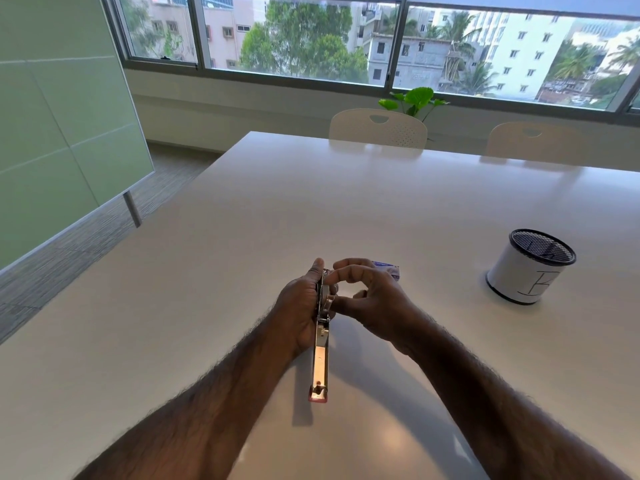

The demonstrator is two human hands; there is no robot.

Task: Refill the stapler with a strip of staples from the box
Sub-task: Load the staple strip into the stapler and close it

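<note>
The stapler (320, 362) is swung open, its long metal arm pointing toward me with a pink tip at the near end. My left hand (298, 308) grips its far half from the left side, above the white table (242, 237). My right hand (372, 299) is at the stapler's hinge area, thumb and forefinger curled and touching the metal part. Whether a staple strip is between those fingers cannot be told. The staple box (389, 269), small with blue and white print, lies on the table just behind my right hand, mostly hidden by it.
A black mesh pen cup (531, 268) wrapped in white paper stands on the table to the right. Two white chairs (377, 129) are tucked in at the far edge. A glass board (62, 116) stands off to the left.
</note>
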